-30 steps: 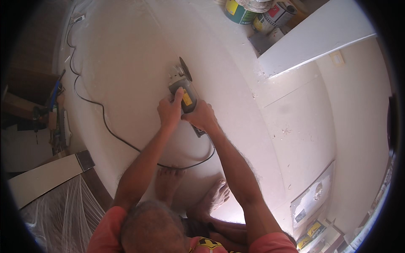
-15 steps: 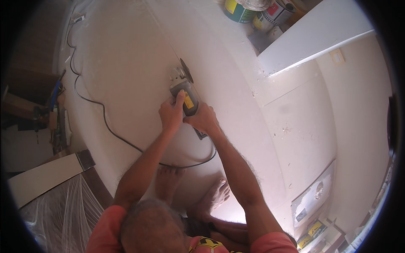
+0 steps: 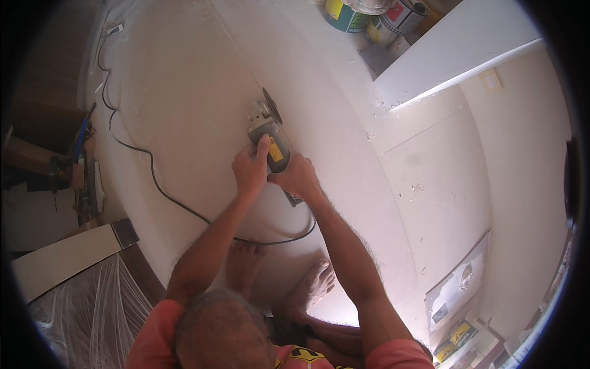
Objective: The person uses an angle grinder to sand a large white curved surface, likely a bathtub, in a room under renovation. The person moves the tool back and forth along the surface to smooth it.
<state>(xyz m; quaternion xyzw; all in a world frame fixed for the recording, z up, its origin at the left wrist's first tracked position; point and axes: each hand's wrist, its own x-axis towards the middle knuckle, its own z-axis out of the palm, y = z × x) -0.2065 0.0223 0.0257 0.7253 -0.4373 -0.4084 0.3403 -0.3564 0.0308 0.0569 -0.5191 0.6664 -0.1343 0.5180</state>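
Note:
An angle grinder [image 3: 278,154], dark grey with a yellow label, is held low over the pale, dusty surface in front of me. Its dark thin disc [image 3: 271,106] stands on edge at the far end, beside a fine straight line on that surface. My left hand [image 3: 251,169] grips the left side of the body, thumb on top by the label. Behind it, my right hand [image 3: 298,176] is wrapped round the rear of the body. A black power cord [image 3: 178,200] runs from the tool's back end, loops before my bare feet [image 3: 313,286] and trails away to the left.
Paint cans [image 3: 347,17] stand at the far right beside a white panel [image 3: 455,52]. Tools and wood pieces [image 3: 86,166] lie at the left. Clear plastic sheeting [image 3: 92,301] covers something at the near left. A stained board [image 3: 458,283] lies at the near right.
Very little differs. The grinder sits a touch nearer to me, with both hands holding it in the same way.

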